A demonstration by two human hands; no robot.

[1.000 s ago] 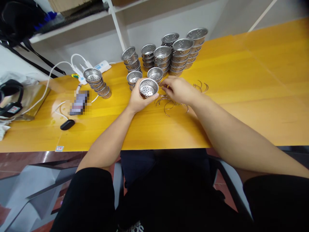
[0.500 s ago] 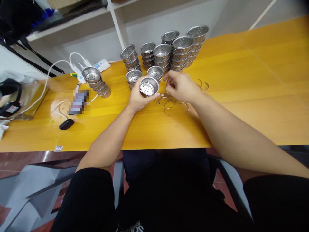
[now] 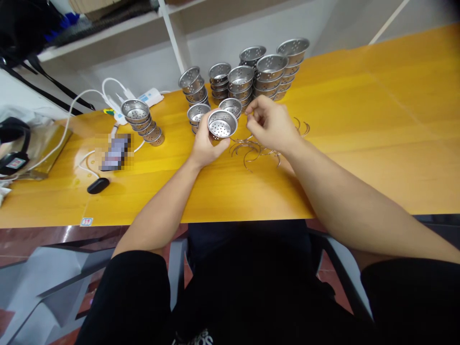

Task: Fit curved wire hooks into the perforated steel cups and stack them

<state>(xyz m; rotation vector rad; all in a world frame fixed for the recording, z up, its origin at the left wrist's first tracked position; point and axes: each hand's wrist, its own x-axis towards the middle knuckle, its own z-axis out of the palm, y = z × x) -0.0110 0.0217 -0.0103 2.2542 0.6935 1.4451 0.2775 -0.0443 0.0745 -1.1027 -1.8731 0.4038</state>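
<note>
My left hand (image 3: 207,146) is wrapped round a small perforated metal cup (image 3: 222,125), with the open top tilted towards me. Just to its right, my right hand (image 3: 266,120) is closed in a pinch, thumb and fingertips together. Whatever lies between those fingertips is too small to make out. Beneath and beside the right hand lies a loose pile of thin curved metal wires (image 3: 253,152). Close behind the held cup stand another perforated cup (image 3: 230,106) and a short stack of cups (image 3: 198,114), partly covered by my left hand.
Several taller stacks of perforated cups (image 3: 272,67) line the back of the yellow table (image 3: 359,158). On the left are a leaning cup stack (image 3: 135,111), a blurred phone (image 3: 117,152), a black oval object (image 3: 98,185), white cables and a power strip (image 3: 151,97).
My left thumb has slid lower along the cup, which is tipped slightly differently. The right hand has shifted a little, and the thin wire seen at its fingertips no longer shows clearly.
</note>
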